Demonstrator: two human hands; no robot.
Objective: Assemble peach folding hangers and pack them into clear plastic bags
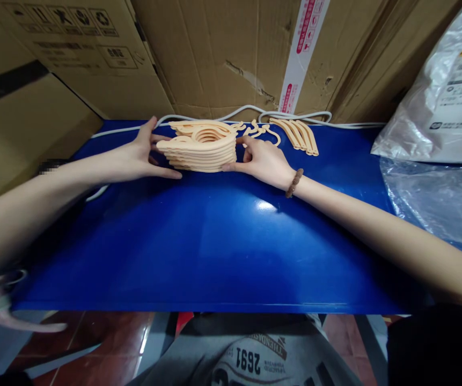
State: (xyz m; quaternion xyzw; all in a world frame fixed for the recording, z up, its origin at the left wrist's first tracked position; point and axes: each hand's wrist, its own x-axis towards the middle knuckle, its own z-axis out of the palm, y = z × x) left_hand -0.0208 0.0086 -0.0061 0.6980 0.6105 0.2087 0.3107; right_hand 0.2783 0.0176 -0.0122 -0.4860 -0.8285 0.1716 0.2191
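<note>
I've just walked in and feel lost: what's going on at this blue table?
A person has both hands at a stack of peach-coloured curved pieces near the back of the blue table. The left hand, fingers spread, is at one end; the right hand has thumb and forefinger at the other. Loose hooks and a row of curved strips lie beyond the right hand.

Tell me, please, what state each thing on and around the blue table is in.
Stack of peach pieces: piled in layers.
Left hand: spread open at the stack's left end.
Right hand: partly curled at its right end.
Peach hooks: loose, grouped behind the right hand.
Curved strips: lying side by side.
White cable: loosely looped.
Large box: upright, taped, scuffed.
Plastic bag: bulging, wrinkled.
Clear plastic sheet: crumpled.
</note>
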